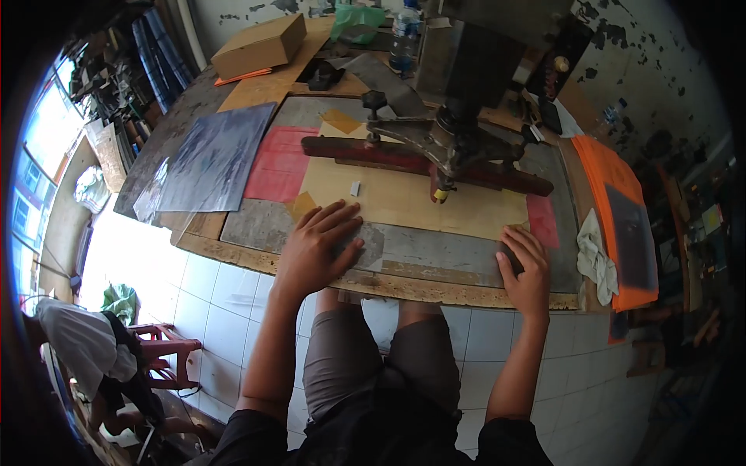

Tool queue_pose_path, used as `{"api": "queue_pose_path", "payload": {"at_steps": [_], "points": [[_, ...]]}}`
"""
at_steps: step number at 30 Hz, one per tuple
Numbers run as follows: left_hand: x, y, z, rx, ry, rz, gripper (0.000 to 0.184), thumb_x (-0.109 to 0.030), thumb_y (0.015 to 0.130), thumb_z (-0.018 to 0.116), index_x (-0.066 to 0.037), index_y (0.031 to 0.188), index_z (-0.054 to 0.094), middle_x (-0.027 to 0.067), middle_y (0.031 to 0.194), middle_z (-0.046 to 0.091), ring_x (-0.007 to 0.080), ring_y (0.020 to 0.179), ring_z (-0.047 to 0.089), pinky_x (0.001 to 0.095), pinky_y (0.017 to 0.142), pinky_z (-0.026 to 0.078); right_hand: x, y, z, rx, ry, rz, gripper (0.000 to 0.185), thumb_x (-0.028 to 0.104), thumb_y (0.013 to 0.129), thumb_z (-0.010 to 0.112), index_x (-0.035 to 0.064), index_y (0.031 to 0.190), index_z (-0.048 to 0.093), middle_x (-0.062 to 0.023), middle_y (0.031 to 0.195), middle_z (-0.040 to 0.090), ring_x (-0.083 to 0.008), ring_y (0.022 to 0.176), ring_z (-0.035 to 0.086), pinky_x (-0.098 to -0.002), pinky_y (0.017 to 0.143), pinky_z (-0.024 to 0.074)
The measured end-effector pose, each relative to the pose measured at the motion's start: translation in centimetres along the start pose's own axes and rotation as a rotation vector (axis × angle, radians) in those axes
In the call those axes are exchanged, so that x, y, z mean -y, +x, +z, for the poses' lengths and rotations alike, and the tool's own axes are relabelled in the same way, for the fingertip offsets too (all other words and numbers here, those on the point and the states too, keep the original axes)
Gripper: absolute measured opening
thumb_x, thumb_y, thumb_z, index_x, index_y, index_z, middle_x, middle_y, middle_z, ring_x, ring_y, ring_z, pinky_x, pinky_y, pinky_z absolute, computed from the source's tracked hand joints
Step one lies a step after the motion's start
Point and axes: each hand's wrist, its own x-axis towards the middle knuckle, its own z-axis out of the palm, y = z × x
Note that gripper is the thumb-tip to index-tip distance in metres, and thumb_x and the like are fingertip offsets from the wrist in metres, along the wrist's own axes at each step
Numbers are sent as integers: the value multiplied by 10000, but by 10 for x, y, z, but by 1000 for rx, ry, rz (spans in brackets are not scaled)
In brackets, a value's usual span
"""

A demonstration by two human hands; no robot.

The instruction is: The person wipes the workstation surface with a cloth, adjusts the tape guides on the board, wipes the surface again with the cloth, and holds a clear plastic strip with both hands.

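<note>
My left hand [317, 247] lies flat with its fingers spread, the fingertips at the near left edge of a pale yellow sheet [381, 200]. My right hand [526, 268] rests at the sheet's near right corner, thumb apart from the fingers; I see nothing held in either hand. A small white piece [355, 189] lies on the sheet just beyond my left fingertips. Pink-red sheets show at the left [278, 163] and right ends, and brown tape [301, 206] sits at the corner. Above the sheet hangs a press head with a long dark red bar [373, 153].
A cardboard box [259, 46], a dark plastic-like sheet [217, 159] and a water bottle [405, 37] are on the table. At the right are orange sheets [610, 179] and a white cloth [596, 252]. Another person [89, 349] is at the lower left by a red stool [175, 357].
</note>
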Motion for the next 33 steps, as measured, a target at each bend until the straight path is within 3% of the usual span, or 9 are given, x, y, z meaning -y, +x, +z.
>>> {"api": "queue_pose_path", "payload": {"at_steps": [7, 10, 11, 14, 15, 22, 30, 33], "points": [[1, -37, 1, -86, 47, -64, 368, -277, 980, 743, -90, 1295, 778, 106, 1495, 701, 298, 1454, 607, 501, 1239, 418, 11, -21, -5, -67, 13, -8, 223, 122, 968, 776, 30, 1170, 803, -87, 1295, 778, -320, 1306, 673, -483, 1138, 487], [-3, -75, 17, -251, 108, -90, 434, -309, 981, 705, -115, 1367, 748, 87, 1523, 686, 293, 1472, 596, 496, 1278, 354, 7, -31, -3, -125, 81, 2, 178, 109, 970, 765, 29, 1126, 800, -89, 1222, 795, -316, 1226, 709, -475, 1115, 496], [7, -98, 31, -242, 148, -117, 522, -356, 964, 693, -140, 1438, 705, 102, 1595, 628, 336, 1541, 516, 525, 1327, 260, 6, -32, -2, -148, 93, -6, 167, 105, 970, 762, 27, 1114, 798, -90, 1200, 799, -313, 1201, 719, -470, 1105, 500], [28, -145, 75, -381, 302, -139, 581, -385, 955, 706, -157, 1488, 666, 134, 1660, 552, 386, 1596, 422, 579, 1347, 184, 9, -30, -2, -168, 100, -17, 150, 85, 988, 731, 2, 1098, 790, -114, 1164, 802, -318, 1159, 735, -454, 1081, 521], [37, -156, 88, -382, 303, -130, 610, -408, 956, 717, -160, 1505, 624, 185, 1710, 461, 448, 1629, 323, 659, 1339, 137, 11, -30, -3, -166, 96, -18, 149, 77, 997, 716, -10, 1096, 787, -125, 1157, 802, -322, 1152, 737, -449, 1075, 531], [55, -152, 132, -607, 276, -73, 689, -377, 922, 794, -170, 1516, 513, 241, 1707, 372, 529, 1604, 260, 754, 1295, 130, 10, -32, -4, -173, 110, -47, 169, 108, 978, 731, 1, 1096, 789, -116, 1158, 802, -321, 1155, 736, -452, 1075, 519], [56, -155, 133, -598, 270, -83, 713, -363, 901, 821, -179, 1513, 503, 240, 1691, 383, 548, 1591, 265, 760, 1283, 146, 8, -32, -3, -176, 144, -73, 201, 150, 945, 766, 23, 1099, 794, -99, 1159, 802, -321, 1157, 733, -460, 1068, 511], [56, -156, 133, -597, 267, -80, 708, -360, 900, 822, -177, 1508, 509, 239, 1687, 387, 548, 1583, 277, 760, 1282, 149, 11, -31, -5, -162, 134, -81, 221, 148, 962, 729, -15, 1100, 785, -133, 1155, 801, -337, 1155, 731, -464, 1079, 516]]}}
